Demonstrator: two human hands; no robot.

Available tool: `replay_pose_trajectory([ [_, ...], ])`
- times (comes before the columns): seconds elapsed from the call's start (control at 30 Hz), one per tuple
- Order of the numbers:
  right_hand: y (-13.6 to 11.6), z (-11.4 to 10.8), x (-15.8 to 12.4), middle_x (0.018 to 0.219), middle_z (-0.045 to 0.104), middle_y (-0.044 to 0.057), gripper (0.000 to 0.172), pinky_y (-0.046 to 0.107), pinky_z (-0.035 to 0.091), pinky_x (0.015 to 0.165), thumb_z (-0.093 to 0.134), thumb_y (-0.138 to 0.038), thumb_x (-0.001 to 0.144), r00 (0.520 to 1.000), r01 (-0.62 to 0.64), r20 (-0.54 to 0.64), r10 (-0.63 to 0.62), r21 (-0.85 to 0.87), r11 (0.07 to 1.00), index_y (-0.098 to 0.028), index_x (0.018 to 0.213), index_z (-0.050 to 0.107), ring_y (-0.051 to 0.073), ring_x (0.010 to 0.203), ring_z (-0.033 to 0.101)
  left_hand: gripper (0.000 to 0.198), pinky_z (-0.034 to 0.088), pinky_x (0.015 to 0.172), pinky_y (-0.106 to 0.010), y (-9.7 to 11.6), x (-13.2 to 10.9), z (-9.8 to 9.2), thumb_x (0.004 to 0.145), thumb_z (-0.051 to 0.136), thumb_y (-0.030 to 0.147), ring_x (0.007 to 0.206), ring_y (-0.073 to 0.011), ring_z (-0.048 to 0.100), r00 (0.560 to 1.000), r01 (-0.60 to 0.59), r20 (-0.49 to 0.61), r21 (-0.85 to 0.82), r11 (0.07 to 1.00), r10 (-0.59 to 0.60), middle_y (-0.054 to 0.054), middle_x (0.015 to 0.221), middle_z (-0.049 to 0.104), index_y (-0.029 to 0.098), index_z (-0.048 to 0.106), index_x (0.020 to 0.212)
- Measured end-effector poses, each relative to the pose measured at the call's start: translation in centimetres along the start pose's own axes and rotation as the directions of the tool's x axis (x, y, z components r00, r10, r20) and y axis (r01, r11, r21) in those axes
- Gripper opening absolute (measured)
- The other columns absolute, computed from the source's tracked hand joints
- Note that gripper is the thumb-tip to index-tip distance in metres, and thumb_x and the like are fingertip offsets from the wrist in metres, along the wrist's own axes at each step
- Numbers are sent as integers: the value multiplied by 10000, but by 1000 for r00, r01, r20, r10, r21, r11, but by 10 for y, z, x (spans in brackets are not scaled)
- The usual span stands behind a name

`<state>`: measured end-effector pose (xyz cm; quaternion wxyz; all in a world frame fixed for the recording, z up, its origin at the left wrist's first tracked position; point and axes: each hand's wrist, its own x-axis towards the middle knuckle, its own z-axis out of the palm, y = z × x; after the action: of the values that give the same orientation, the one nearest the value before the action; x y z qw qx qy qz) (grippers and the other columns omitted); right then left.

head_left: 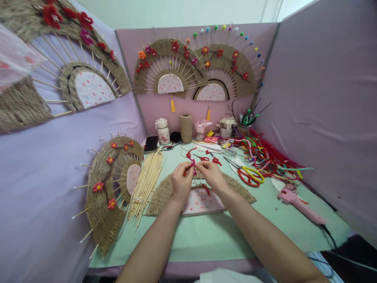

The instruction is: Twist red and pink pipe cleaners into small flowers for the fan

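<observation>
Above the middle of the green table (212,241), here are both hands close together, all the action at the fingertips! The left hand (181,181) has thumb and forefinger pinching a small magenta fuzzy wire (193,162). From the other side comes the right hand (211,175), thumb and forefinger pressed together on the right edge of that same piece; its exact shape is too small to tell. So the magenta bit sits between the two hands, just over the upper part of a woven fan (162,194).

And that fan lies flat on the table, its spotted half-moon panel (203,202) toward the person, a short red wire (206,190) resting across the panel's top edge. Just left of it, a pile of thin sticks (146,182); beyond the hands, small scissors (203,158) with red handles.

Over to the right, bigger scissors (249,175) show yellow and red handles, and farther along lies a pink glue gun (303,207) with its cord trailing off the table. Behind the scissors, a great tangle of colored fuzzy wires (266,153)! At the back stand a roll of twine (186,129) and a white lidded cup (163,131), with a dark phone (151,144) beside it.
</observation>
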<state>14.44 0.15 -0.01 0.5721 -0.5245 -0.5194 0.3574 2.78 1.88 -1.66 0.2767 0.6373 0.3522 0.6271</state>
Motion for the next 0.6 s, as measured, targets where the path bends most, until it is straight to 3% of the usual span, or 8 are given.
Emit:
replay_pose_trajectory([
  [0.07,-1,-5,-2,758,648,55,202,315,435,677,531,-328,817,980,183,-42,-194,-190,965,-165,783,646,181,713,561,163,505,683,-272,-1,2,2,714,655,284,731,-149,624,968,245,-9,-159,956,-250,-55,785,668,151,661,808],
  [0.1,-2,-8,-3,823,652,70,179,339,433,729,515,-293,840,943,301,-44,-329,-307,903,-177,828,651,198,784,563,192,504,658,-266,-1,3,3,684,682,295,692,-142,622,931,355,7,-245,902,-364,-46,750,665,140,656,795],
  [0.17,-4,-15,-5,892,641,90,178,360,416,783,482,-244,877,836,496,55,-546,-499,710,-190,903,650,215,875,540,241,506,656,-270,-1,6,4,623,731,295,645,-128,618,850,509,81,-384,770,-521,-31,706,658,124,645,770],
  [0.23,-6,-23,-4,911,635,95,200,351,404,770,455,-225,900,749,605,211,-628,-605,519,-194,940,649,213,885,523,276,511,695,-288,2,8,4,573,768,281,639,-120,620,788,591,157,-466,658,-596,-30,702,658,114,637,748],
  [0.37,-11,-37,6,932,643,87,207,336,366,745,449,-239,915,624,733,484,-613,-634,246,-196,979,641,195,870,510,280,516,755,-295,8,7,4,531,803,256,666,-119,628,724,670,283,-503,546,-629,-37,695,662,102,647,705],
  [0.6,-29,-53,21,830,632,66,236,322,324,725,420,-254,936,410,872,778,-476,-487,-46,-166,902,637,185,863,483,192,522,758,-254,8,6,-2,580,783,182,722,-118,637,640,762,444,-473,443,-628,-54,748,677,106,661,706],
])
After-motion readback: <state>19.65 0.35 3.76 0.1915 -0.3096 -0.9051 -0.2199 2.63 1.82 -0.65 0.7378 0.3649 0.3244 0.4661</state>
